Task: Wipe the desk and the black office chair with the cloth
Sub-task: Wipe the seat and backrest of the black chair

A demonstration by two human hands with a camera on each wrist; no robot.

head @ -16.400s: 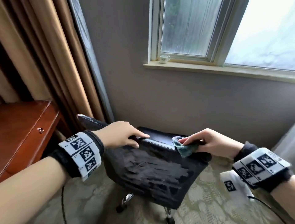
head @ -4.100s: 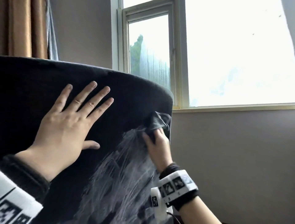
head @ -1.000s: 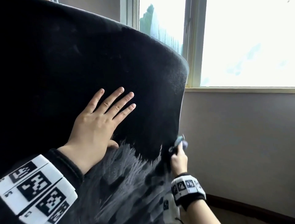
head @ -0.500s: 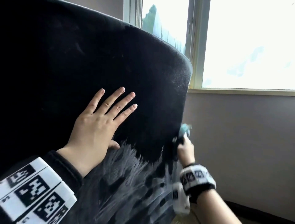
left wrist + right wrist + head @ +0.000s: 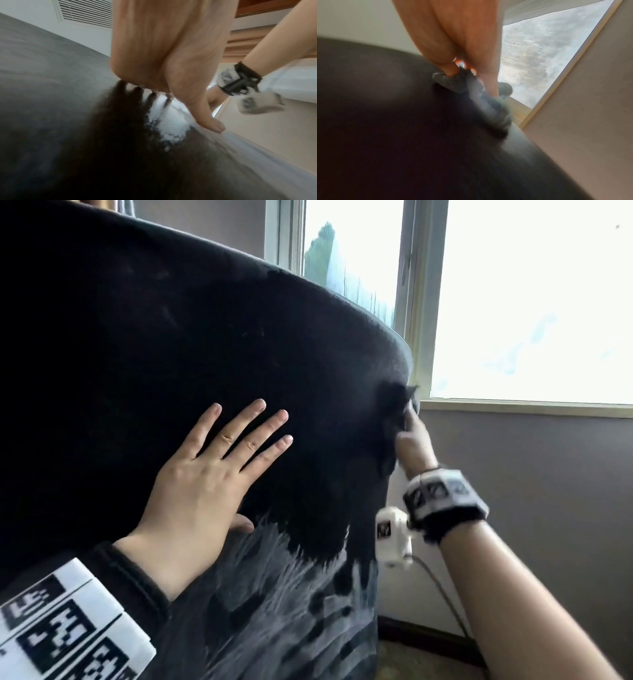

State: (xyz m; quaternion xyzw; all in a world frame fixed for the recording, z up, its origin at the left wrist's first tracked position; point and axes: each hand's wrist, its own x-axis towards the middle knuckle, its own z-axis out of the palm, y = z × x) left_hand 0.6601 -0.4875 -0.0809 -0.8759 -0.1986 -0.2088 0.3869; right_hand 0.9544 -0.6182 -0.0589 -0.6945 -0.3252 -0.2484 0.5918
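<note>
Black upholstery is filling most of the head view: the back of the black office chair (image 5: 171, 344) is standing close in front of the person, its lower part showing pale, streaky wipe marks and its upper part looking dark and even. Behind it, the window (image 5: 534, 302) is letting in bright daylight above a pale sill, with a grey wall (image 5: 548, 508) running below.

Next in size, the left hand (image 5: 202, 484) is lying flat against the chair back, fingers straight and spread, thumb tucked low near the streaked area; it is gripping nothing and seems to be steadying the chair. The left wrist view is showing the same flat press, thumb tip touching the fabric.

Smaller, the right hand (image 5: 412, 440) is working at the chair's right edge, level with the sill. In the right wrist view its fingers are curling round the cloth (image 5: 471, 93), a bunched grey-blue wad, and pushing it against the rim of the backrest.

The step in hand appears to be wiping the chair's side edge, with the desk out of sight here. Judging by the streaks, the lower back has been covered while the top and the upper rim look untouched. The next move probably calls for keeping the cloth folded over the rim and carrying it along the curve toward the top, while the left hand braces so the chair is not swivelling or rolling away.
</note>
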